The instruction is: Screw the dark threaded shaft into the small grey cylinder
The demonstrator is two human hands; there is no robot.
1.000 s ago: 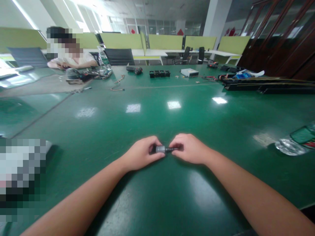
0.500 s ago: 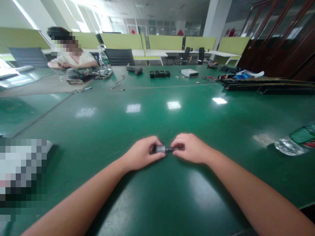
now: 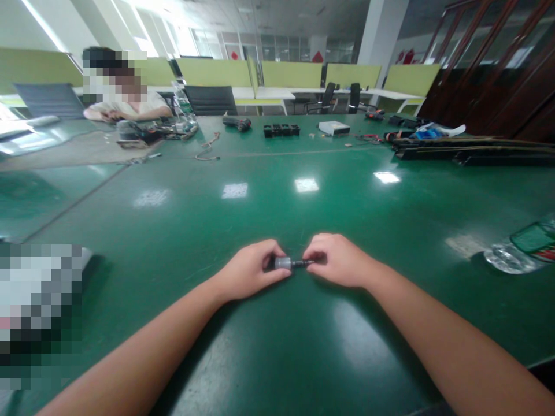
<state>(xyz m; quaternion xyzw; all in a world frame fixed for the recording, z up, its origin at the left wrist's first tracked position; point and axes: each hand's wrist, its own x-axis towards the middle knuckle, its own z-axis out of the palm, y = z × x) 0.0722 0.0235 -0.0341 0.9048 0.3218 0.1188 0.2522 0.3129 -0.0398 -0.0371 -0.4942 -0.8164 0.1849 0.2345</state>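
Observation:
A small grey cylinder (image 3: 283, 263) with a thin dark shaft (image 3: 299, 263) lies sideways just over the green table (image 3: 277, 214), near its front. My left hand (image 3: 255, 267) grips the cylinder between thumb and fingers. At the shaft's right end my right hand (image 3: 332, 260) pinches the tip with thumb and forefinger. The shaft's middle shows between the two hands. Whether the cylinder rests on the table cannot be told.
A clear bottle (image 3: 520, 251) lies at the right edge. A blurred pale box (image 3: 39, 283) is at the left. Black strips (image 3: 468, 151), a white box (image 3: 333, 128) and a black block (image 3: 281, 130) sit far back. A person (image 3: 130, 101) sits at the back left.
My right hand has shifted very slightly up and right at the shaft's end, fingers still pinched. My left hand and the cylinder have stayed in place.

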